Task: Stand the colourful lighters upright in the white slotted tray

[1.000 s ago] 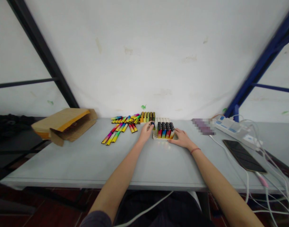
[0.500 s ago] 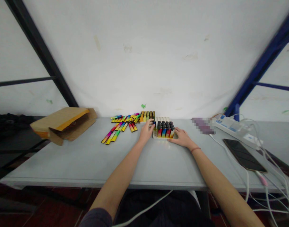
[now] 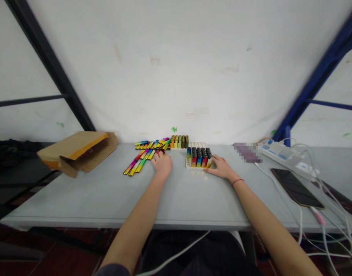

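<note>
Grey tabletop (image 3: 181, 203) runs beneath both forearms, which reach forward from the near edge. The left hand (image 3: 163, 164) is turned palm down, with its fingers curling over the loose metallic pieces (image 3: 142, 161). The right hand (image 3: 220, 168) lies low at the right side of the white tray (image 3: 195, 168), thumb at its front corner and fingers along the side, a red band (image 3: 237, 181) round the wrist.

Half a second ago the left hand was at the tray's left end; it has since swung left to the loose pieces. A blue-and-yellow piece (image 3: 189, 153) now shows upright in the tray's back left corner, where the fingers were. The right hand has stayed where it was.

A small red piece (image 3: 160, 152) shows at the left grip's fingertips; whether they have clamped on it I cannot tell. The right grip's thumb and fingers are spread apart around the tray's corner, just beside the standing black-topped pieces (image 3: 201, 158).
</note>
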`<action>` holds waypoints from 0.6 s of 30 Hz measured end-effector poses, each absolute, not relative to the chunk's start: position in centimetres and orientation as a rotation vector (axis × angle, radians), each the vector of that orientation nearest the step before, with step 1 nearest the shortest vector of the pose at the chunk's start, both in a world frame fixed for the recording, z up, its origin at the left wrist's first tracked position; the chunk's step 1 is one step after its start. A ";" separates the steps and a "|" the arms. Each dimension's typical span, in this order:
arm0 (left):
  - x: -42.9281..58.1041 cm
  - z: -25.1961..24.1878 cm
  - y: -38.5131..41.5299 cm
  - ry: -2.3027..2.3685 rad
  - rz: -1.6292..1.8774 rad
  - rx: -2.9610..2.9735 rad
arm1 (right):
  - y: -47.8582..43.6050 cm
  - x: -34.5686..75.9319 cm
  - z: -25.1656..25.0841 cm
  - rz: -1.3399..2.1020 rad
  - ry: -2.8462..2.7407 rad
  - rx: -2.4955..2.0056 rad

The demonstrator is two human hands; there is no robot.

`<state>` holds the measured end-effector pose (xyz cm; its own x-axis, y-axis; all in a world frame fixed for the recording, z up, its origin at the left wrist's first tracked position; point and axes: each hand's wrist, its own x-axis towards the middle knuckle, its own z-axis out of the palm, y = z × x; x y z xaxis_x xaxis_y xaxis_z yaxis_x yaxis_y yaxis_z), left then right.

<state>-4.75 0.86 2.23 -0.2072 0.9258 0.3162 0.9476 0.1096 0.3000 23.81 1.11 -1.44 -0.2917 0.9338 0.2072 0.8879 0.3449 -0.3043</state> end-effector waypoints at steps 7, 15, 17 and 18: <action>-5.1 2.3 1.1 -2.320 -0.580 -2.119 | 0.9 23.6 -1.1 0.175 -2.266 -1.631; -5.2 1.6 2.5 -2.364 -0.988 -2.238 | 0.9 23.6 -1.1 0.188 -2.268 -1.639; -4.9 1.7 3.0 -2.404 -1.306 -2.274 | 0.9 23.6 -1.1 0.187 -2.270 -1.641; -4.7 1.7 3.2 -2.423 -1.499 -2.296 | 0.9 23.6 -1.1 0.185 -2.272 -1.639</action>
<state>-4.67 3.19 1.73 -0.1330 0.9793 0.1525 0.5739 -0.0493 0.8175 23.63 0.90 -1.09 -0.2822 0.9403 0.1903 0.8972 0.3289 -0.2948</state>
